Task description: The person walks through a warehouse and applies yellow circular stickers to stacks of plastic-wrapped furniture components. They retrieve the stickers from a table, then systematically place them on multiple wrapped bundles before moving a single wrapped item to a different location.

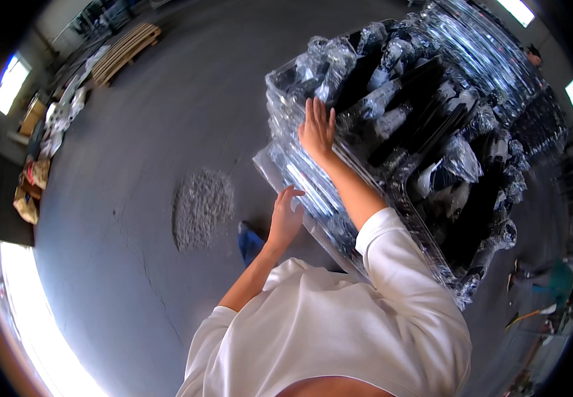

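Observation:
A large stack wrapped in clear plastic film (313,185) stands in front of me to the right. Its open top shows black parts (425,126) bundled in crumpled clear plastic bags (462,159). My right hand (317,127) lies flat on the stack's near upper edge, fingers stretched out, holding nothing that I can see. Lower down, my left hand (286,217) hovers beside the wrapped side with fingers bent and the thumb apart. Whether its fingertips touch the film I cannot tell.
A rough grey patch (203,208) marks the dark floor (121,198) to my left. Farther off lies a wooden pallet (125,53), with boxes and bags along the left wall. Several tools, one with a yellow handle (523,318), are at the right.

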Tool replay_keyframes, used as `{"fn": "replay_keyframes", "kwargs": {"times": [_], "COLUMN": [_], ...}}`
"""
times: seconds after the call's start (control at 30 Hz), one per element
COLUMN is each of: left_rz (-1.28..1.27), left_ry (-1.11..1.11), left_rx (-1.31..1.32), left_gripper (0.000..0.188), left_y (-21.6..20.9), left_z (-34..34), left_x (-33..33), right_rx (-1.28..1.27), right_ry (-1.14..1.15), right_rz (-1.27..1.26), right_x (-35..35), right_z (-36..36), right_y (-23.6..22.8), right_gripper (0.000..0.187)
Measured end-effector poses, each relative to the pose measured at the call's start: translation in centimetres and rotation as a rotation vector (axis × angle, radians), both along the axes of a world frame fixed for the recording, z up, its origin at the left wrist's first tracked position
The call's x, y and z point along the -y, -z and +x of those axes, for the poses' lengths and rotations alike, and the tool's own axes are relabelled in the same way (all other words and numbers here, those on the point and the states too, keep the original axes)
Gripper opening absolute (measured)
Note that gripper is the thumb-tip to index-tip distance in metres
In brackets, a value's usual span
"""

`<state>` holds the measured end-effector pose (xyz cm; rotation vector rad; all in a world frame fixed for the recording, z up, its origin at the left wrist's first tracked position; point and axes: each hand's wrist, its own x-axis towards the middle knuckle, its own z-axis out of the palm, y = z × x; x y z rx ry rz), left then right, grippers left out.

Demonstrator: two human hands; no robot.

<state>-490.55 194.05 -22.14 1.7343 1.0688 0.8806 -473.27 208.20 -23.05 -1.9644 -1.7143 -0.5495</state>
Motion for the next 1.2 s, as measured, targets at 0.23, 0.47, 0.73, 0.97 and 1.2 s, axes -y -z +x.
{"fn": "replay_keyframes", "kwargs": {"times": [0.23,0.47,0.73,0.97,1.2], "left_rz": [0.116,0.479,0.879,0.833,0.843], "left_ry": [0.322,0.594,0.624,0.854,0.984], "left_rx": [-0.067,-0.068,0.031,-0.003,-0.03], "left_gripper": [0.035,0.036,0.018,0.02,0.02], "left_y": [-2.3,-3.6,-0.4,-0.8,-0.8], "left_z": [0.1,7.5,12.1,14.0,14.1], "left_x": [-14.8,-24.2,-29.8,-31.3,-32.1], "right_rx": [0.198,-0.048,0.023,-0.007,-0.186], "right_ry": [0.176,0.203,0.328,0.523,0.788], "right_rz": [0.142,0.156,0.245,0.401,0.394], "right_x": [-1.4,-1.7,-2.4,-3.8,-4.9], "right_z": [0.0,-0.2,-1.1,-1.4,-1.8], "right_y": [0.7,1.6,0.7,-0.9,-1.2], "right_gripper": [0.039,0.025,0.023,0.01,0.014]}}
